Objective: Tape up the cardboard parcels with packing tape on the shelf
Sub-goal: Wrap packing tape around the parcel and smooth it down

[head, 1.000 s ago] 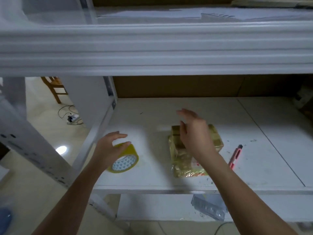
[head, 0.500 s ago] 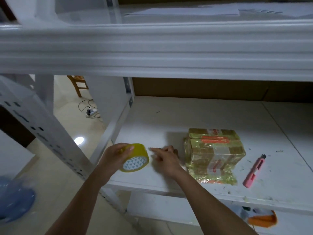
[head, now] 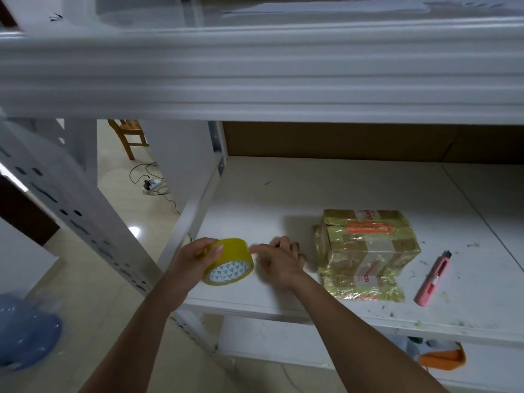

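A roll of yellow packing tape point(head: 229, 262) is held at the shelf's front left, where my left hand point(head: 192, 258) grips it with the thumb across its outer band. My right hand point(head: 279, 260) lies just right of the roll, its forefinger stretched out and touching the roll's upper edge, the other fingers loosely curled over the shelf board. One cardboard parcel point(head: 365, 248), wrapped in shiny yellowish tape with orange printed strips, stands on the white shelf point(head: 283, 199) a short way right of my right hand, apart from it.
A pink utility knife point(head: 432, 279) lies right of the parcel. The upper shelf beam point(head: 255, 80) hangs low across the view. A perforated white upright point(head: 71, 211) stands at left. A chair point(head: 129, 134), a power strip point(head: 151, 184) and a blue object point(head: 25, 333) are on the floor.
My right hand has left the parcel and moved left to the tape roll. My left hand has kept hold of the roll and tipped it. The view has shifted left.
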A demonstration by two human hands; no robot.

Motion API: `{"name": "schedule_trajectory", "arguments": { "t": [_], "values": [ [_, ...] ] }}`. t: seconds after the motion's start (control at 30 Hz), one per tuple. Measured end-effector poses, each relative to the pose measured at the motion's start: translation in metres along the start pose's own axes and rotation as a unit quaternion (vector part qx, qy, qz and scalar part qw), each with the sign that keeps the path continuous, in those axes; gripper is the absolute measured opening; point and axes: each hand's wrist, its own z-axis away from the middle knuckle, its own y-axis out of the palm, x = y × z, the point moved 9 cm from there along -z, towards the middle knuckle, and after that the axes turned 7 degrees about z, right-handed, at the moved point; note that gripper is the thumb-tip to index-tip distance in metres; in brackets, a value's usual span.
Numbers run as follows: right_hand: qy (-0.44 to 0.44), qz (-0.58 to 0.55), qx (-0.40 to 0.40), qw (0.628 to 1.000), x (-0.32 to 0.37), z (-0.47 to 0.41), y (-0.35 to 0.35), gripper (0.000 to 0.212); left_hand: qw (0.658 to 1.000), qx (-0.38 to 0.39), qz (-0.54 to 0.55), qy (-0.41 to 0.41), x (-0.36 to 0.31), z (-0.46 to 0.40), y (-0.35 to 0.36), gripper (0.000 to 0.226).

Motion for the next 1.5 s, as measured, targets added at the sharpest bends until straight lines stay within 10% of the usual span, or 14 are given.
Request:
{"name": "schedule_trajectory", "arguments": {
  "t": [0.23,1.0,1.5],
  "values": [
    [0.007,-0.010,0.009,1.000,0.004,0.000,0.000,0.032,0.999,-0.019,0.037,0.021,0.004,0.007,-0.020,0.014],
    [-0.034,-0.140,-0.005,0.990,-0.001,0.001,-0.013,0.026,0.997,0.028,0.069,0.027,0.003,0.039,-0.005,0.057],
    [-0.182,-0.064,-0.215,0.957,0.049,0.037,-0.161,0.021,0.982,0.059,0.053,0.172,-0.111,0.023,0.008,0.057]
  ]
}}
